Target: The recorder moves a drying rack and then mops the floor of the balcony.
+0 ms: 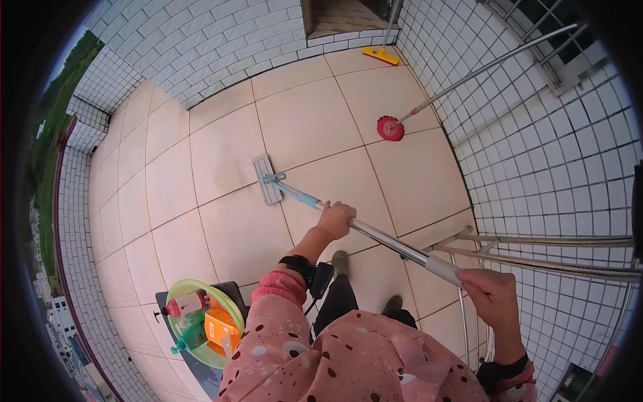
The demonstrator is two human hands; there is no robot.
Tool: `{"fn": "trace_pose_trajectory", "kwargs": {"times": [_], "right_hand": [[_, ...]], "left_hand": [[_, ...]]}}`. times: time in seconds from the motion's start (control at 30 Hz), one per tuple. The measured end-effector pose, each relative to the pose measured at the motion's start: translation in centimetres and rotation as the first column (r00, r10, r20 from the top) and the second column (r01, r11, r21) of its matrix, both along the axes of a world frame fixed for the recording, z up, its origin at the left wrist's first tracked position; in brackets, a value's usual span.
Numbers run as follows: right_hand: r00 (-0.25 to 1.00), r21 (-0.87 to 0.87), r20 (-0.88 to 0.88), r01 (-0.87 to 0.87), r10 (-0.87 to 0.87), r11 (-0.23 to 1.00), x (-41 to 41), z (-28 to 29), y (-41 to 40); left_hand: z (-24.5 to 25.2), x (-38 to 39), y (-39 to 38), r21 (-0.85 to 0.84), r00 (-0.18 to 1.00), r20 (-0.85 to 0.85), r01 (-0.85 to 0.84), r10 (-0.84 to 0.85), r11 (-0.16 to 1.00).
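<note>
A flat mop with a metal pole (387, 238) slants across the tiled floor (311, 120) in front of me. Its grey rectangular head (268, 180) lies on the tiles, joined to the pole by a light blue swivel joint. My left hand (337, 220) is wrapped around the pole just above the blue part. Farther up, my right hand (490, 291) grips the end of the pole's grey handle. The underside of the mop head is hidden. A faint dark smudge (228, 173) shows on the tiles left of the head.
A red round brush (390, 128) leans by its long pole on the right tiled wall. A yellow broom (381, 55) stands in the far corner. Metal rack rails (542, 256) jut out at my right. A green basin (173, 301) with bottles sits on a dark stool (193, 372) at left.
</note>
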State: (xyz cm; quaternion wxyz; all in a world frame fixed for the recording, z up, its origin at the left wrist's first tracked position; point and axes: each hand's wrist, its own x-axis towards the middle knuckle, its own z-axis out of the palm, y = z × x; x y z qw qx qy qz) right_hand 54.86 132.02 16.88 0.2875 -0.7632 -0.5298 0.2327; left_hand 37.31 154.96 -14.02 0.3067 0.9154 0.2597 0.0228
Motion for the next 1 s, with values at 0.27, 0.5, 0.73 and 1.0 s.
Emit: {"fn": "trace_pose_trajectory", "kwargs": {"times": [0.27, 0.5, 0.73, 1.0], "right_hand": [[0.714, 0.054, 0.223, 0.671, -0.664, 0.740, -3.1, 14.4, -18.0], [0.834, 0.056, 0.422, 0.369, -0.357, 0.928, -6.5, 15.6, -8.2], [0.887, 0.267, 0.114, 0.407, -0.448, 0.873, 0.8, 11.1, -5.8], [0.993, 0.066, -0.114, 0.030, -0.023, 0.997, 8.9, -5.9, 5.1]], "left_hand": [[9.5, 14.9, -15.3, -0.167, 0.764, 0.534, 0.516, -0.362, 0.840], [7.0, 20.9, -17.8, -0.255, 0.688, 0.601, 0.647, -0.406, 0.719], [6.4, 15.0, -6.6, -0.239, 0.798, 0.558, 0.417, -0.228, 0.877], [-2.6, 8.7, 7.7, -0.035, 0.966, -0.226, 0.119, -0.124, 0.992]]}}
